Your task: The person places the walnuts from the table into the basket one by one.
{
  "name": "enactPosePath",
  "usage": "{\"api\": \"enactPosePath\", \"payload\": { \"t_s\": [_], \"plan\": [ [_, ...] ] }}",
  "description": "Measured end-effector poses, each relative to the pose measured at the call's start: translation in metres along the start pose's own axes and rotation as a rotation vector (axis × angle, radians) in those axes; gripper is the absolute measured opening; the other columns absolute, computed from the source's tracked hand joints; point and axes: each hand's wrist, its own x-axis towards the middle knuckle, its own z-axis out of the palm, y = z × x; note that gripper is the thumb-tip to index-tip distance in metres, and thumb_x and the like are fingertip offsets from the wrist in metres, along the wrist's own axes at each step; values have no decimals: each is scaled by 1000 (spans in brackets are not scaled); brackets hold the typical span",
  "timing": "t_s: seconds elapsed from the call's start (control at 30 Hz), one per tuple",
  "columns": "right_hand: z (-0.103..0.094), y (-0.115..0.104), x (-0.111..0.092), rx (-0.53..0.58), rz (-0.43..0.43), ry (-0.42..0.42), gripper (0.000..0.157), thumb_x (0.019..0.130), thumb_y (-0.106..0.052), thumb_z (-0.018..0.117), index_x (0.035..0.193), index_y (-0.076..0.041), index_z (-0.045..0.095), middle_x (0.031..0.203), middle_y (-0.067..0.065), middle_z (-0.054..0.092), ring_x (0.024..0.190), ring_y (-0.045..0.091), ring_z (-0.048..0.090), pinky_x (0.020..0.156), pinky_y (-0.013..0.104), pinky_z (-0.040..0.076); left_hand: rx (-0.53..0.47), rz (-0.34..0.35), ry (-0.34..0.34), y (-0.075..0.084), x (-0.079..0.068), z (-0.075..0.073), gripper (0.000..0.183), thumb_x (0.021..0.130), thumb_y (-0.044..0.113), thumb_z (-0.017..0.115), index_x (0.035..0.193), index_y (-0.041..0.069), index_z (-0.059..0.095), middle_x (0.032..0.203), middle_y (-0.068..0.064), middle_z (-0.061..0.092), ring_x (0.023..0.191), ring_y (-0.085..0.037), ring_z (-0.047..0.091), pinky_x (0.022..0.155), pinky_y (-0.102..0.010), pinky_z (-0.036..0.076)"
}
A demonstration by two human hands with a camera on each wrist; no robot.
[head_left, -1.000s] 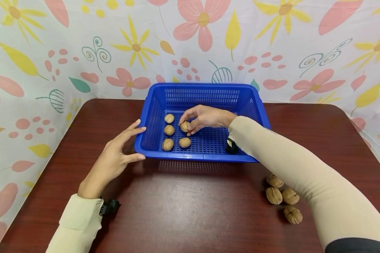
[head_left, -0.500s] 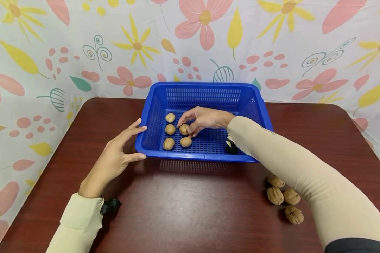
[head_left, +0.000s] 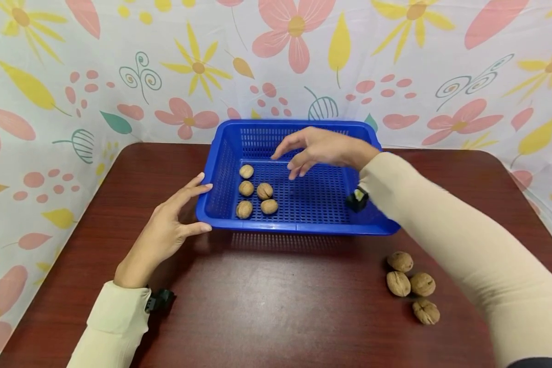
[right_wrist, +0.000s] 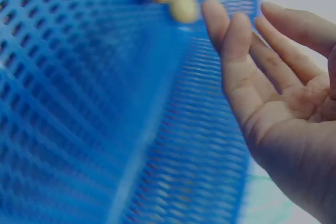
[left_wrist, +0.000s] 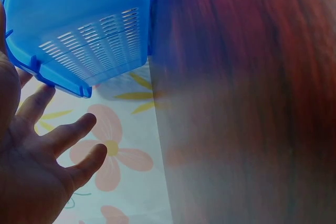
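Note:
Several walnuts (head_left: 265, 191) lie at the left end of a blue plastic basket (head_left: 299, 228), in two short columns. My left hand (head_left: 167, 230) touches the basket's left rim with its fingertips and thumb, the fingers spread. In the left wrist view the fingers of that hand (left_wrist: 47, 140) show beside the basket's slotted wall (left_wrist: 100, 40). Over the basket's back half hovers my right hand (head_left: 319, 148), fingers loosely bent and holding nothing. The right wrist view has this hand (right_wrist: 283, 82) bare-palmed, with two blurred walnuts (right_wrist: 184, 9) past its fingertips.
Several more walnuts (head_left: 398, 283) lie in a group on the dark wooden table (head_left: 267, 306), in front of the basket's right corner, beside my right sleeve (head_left: 446, 225). A flower-printed cloth (head_left: 179, 56) hangs behind and to the left of the table.
My right hand has let go of a walnut, which now lies beside the others in the basket. That hand has lifted and moved right and back. The left hand stays put.

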Motion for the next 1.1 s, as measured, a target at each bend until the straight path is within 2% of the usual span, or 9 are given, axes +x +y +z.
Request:
{"api": "enactPosePath", "payload": {
  "t_s": [0.13, 0.3, 0.4, 0.5, 0.6, 0.7, 0.83, 1.0, 1.1],
  "plan": [
    [-11, -14, -46, -83, -46, 82, 36, 101, -2, 64, 137, -5, 66, 138, 11, 66, 100, 28, 77, 87, 41, 64, -1, 9, 4, 0, 1, 1, 75, 82, 17, 82, 152, 15, 54, 171, -4, 36, 155, -40, 37, 120, -63, 38],
    [-12, -11, -119, -148, -108, 135, 36, 103, -1, 62, 138, -7, 66, 118, 11, 76, 95, 32, 75, 81, 38, 64, 0, 15, -6, 2, 1, 0, 74, 83, 17, 81, 151, 15, 54, 171, -5, 36, 155, -41, 36, 119, -65, 38],
    [-6, -1, -165, -170, -100, 176, 37, 105, -6, 61, 142, -13, 64, 116, 8, 78, 96, 30, 75, 82, 35, 63, -3, 12, -12, 3, 1, 0, 73, 84, 17, 81, 152, 15, 54, 171, -6, 36, 155, -42, 36, 118, -67, 37],
    [1, 19, -204, -141, -126, 232, 39, 106, -2, 58, 143, -10, 62, 117, 13, 77, 97, 28, 76, 80, 32, 62, -8, 3, -11, 3, 0, 0, 72, 85, 17, 80, 152, 16, 54, 171, -5, 35, 155, -42, 35, 118, -67, 37],
    [12, 45, -237, -113, -137, 297, 39, 104, 5, 56, 142, -5, 61, 110, 16, 78, 93, 26, 77, 76, 31, 61, -11, -10, -12, 2, -1, 0, 73, 86, 17, 80, 153, 18, 53, 172, -4, 34, 156, -42, 34, 119, -67, 36],
    [25, 76, -260, -78, -126, 316, 41, 103, 11, 52, 142, -3, 59, 104, 14, 79, 89, 25, 76, 72, 33, 61, -4, -11, -7, 1, -3, 0, 73, 86, 18, 80, 154, 19, 53, 172, -3, 34, 156, -41, 34, 118, -67, 37],
    [43, 119, -284, -2, -111, 303, 45, 103, 15, 47, 146, 1, 53, 110, 13, 78, 89, 25, 75, 68, 35, 58, 0, -1, 1, 0, -3, -1, 73, 85, 19, 80, 153, 19, 53, 172, -3, 35, 156, -41, 35, 118, -67, 37],
    [66, 154, -298, 51, -19, 344, 46, 102, 11, 52, 145, -3, 56, 105, 11, 78, 81, 25, 72, 64, 36, 57, -13, -15, -9, 1, -1, -1, 73, 86, 18, 79, 154, 19, 53, 172, -2, 34, 156, -41, 34, 119, -68, 35],
    [79, 167, -300, 101, 25, 375, 44, 101, 9, 55, 143, -5, 58, 110, 6, 79, 78, 25, 71, 61, 37, 56, -12, -21, -14, 1, 0, 0, 73, 86, 16, 79, 154, 19, 53, 172, -2, 33, 157, -41, 33, 119, -69, 35]
  ]
}}
